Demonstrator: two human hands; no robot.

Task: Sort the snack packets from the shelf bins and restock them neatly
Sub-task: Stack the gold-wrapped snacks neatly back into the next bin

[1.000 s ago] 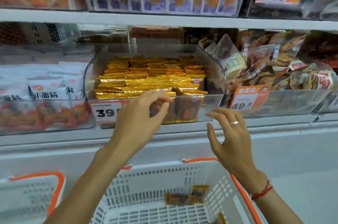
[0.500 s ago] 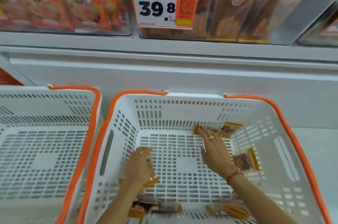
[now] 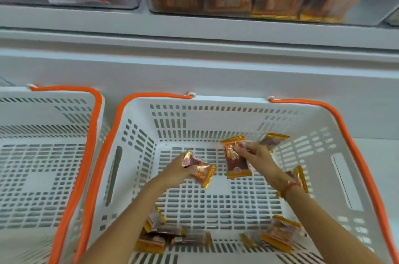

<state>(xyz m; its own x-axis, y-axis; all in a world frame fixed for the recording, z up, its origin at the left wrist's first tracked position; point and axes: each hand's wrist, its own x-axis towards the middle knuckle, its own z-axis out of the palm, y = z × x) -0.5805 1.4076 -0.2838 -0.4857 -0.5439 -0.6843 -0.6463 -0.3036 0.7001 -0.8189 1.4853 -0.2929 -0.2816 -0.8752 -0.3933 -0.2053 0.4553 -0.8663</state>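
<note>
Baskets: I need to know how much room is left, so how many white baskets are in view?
2. The right basket sits under both hands and holds loose snack packets; the left basket stands beside it, partly cut off by the frame edge. Others may lie out of view.

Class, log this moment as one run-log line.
left hand: holds snack packet | right hand: holds snack packet | place: over white basket | loose packets remain inside

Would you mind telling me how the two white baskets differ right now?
The right basket holds scattered gold-edged snack packets, while no packets show in the left basket. Both hands, the left hand and right hand, work inside the right basket; neither reaches into the left one. Both are white slotted plastic with orange handles.
</note>
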